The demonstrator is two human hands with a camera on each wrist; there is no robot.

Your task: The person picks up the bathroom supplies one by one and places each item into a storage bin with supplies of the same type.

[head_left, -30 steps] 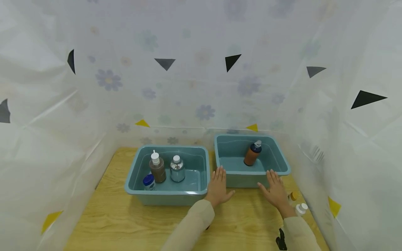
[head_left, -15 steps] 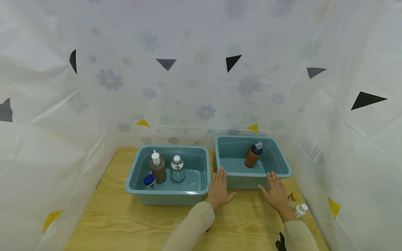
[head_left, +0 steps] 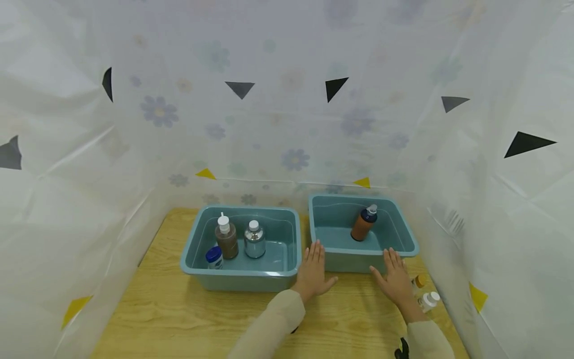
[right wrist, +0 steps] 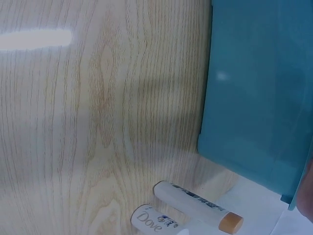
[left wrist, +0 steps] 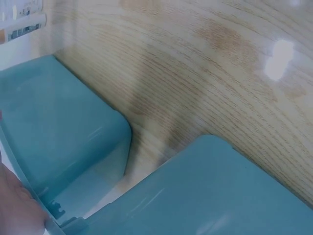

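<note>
Hands (head_left: 314, 271) flat, fingers (head_left: 391, 259) straight, holding nothing; bottles (head_left: 426, 294) beside right wrist seem half hidden.

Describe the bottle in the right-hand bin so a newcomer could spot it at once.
On the wooden table stand two teal bins. In the right bin, just beyond both hands, one orange-brown bottle stands alone, leaning slightly. Its dark blue collar and white pump top set it apart.
</note>
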